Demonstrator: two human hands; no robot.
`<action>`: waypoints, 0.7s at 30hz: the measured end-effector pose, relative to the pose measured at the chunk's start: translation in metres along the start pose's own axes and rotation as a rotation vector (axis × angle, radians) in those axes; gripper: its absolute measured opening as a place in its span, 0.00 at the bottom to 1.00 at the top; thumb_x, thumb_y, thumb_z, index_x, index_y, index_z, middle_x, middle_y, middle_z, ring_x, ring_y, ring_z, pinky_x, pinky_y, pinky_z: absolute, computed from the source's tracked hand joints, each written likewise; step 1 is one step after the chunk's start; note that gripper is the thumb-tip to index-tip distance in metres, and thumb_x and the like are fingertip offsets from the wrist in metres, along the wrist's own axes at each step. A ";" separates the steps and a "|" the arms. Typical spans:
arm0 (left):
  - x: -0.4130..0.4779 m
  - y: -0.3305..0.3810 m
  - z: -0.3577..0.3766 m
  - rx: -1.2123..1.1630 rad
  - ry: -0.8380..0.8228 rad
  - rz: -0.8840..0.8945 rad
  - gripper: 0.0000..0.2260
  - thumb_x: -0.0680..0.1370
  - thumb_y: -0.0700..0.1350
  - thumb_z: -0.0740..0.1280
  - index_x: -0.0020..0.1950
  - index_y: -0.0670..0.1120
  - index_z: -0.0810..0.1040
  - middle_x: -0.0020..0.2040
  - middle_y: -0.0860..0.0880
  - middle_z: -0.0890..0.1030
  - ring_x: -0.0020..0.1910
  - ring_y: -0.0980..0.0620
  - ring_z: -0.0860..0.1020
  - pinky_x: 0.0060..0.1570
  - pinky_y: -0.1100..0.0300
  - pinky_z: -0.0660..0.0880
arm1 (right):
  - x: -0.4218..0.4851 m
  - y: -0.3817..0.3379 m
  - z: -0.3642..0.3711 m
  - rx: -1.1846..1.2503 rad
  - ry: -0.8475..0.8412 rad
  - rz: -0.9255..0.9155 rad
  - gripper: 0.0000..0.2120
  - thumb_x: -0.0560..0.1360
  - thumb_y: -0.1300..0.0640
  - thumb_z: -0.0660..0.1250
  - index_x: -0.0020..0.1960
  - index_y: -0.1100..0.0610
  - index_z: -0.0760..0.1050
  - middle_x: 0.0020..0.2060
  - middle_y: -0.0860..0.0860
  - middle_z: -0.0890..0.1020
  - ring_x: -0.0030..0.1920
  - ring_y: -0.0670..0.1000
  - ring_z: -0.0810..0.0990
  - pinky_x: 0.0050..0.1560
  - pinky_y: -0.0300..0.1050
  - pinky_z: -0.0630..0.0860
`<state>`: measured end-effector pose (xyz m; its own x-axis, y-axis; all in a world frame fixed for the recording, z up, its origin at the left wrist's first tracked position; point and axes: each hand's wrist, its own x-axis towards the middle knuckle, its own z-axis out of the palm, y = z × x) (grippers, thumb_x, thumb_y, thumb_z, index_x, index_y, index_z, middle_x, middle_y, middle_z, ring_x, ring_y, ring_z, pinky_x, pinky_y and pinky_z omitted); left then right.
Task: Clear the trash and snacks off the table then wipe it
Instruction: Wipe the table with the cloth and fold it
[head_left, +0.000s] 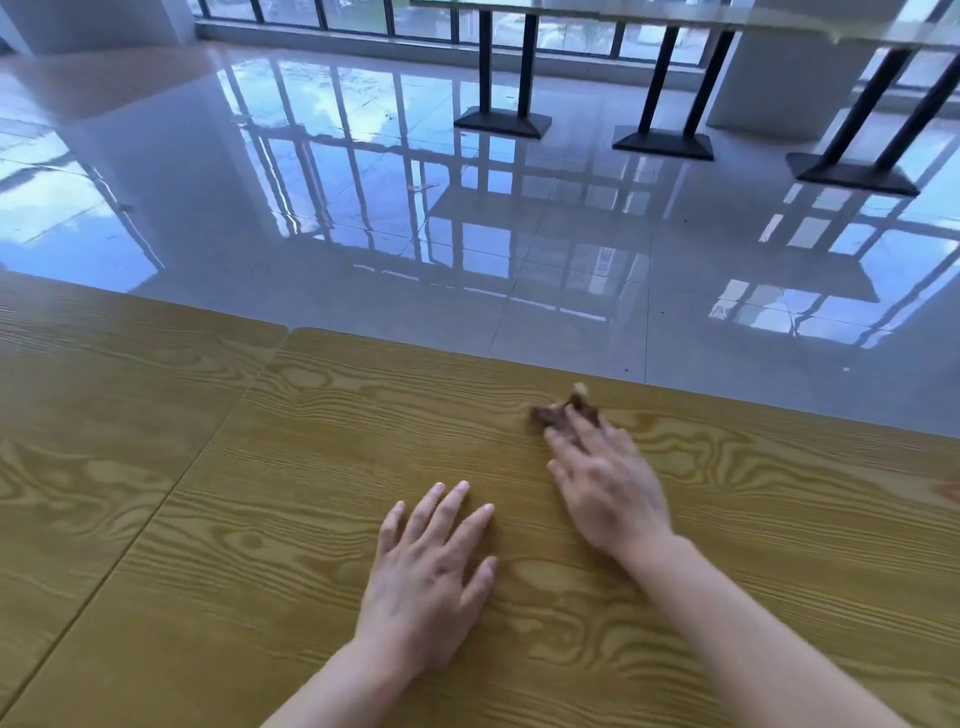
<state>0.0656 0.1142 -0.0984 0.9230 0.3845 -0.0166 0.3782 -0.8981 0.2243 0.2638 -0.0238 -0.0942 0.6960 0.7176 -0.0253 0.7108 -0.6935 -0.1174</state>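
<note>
A small dark brown cloth (563, 414), blurred, lies near the far edge of the yellow wood-grain table (311, 467). My right hand (605, 488) stretches over it with straight fingers, the fingertips pressing on the cloth. My left hand (434, 566) lies flat on the table top with fingers spread, holding nothing. No trash or snacks show on the visible part of the table.
A second matching table (78, 395) butts against the left side, with a seam between them. Beyond the far edge is a glossy tiled floor (415, 208). Black pedestal legs (501, 122) of other tables stand at the back right by the windows.
</note>
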 end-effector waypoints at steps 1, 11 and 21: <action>0.000 -0.018 -0.007 0.002 0.019 0.010 0.27 0.76 0.65 0.46 0.75 0.62 0.60 0.79 0.56 0.56 0.78 0.55 0.47 0.75 0.47 0.42 | 0.013 0.000 -0.004 0.011 0.000 0.106 0.24 0.82 0.44 0.50 0.76 0.46 0.61 0.79 0.49 0.55 0.78 0.57 0.56 0.77 0.56 0.52; -0.026 -0.175 -0.032 0.036 0.054 -0.274 0.34 0.75 0.70 0.42 0.78 0.57 0.53 0.80 0.48 0.49 0.78 0.51 0.41 0.76 0.43 0.41 | 0.006 -0.120 0.015 0.045 -0.032 -0.305 0.24 0.82 0.43 0.47 0.76 0.48 0.63 0.79 0.49 0.55 0.78 0.56 0.54 0.78 0.56 0.52; -0.026 -0.177 -0.026 0.084 0.078 -0.259 0.35 0.75 0.68 0.42 0.79 0.54 0.51 0.80 0.47 0.49 0.78 0.49 0.40 0.76 0.44 0.40 | 0.059 -0.230 0.030 0.059 0.000 -0.451 0.24 0.83 0.47 0.48 0.77 0.51 0.59 0.79 0.50 0.57 0.78 0.60 0.55 0.77 0.57 0.52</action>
<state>-0.0276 0.2686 -0.1122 0.7875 0.6162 0.0131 0.6087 -0.7808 0.1408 0.1384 0.1796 -0.0983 0.3179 0.9472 0.0416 0.9360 -0.3065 -0.1730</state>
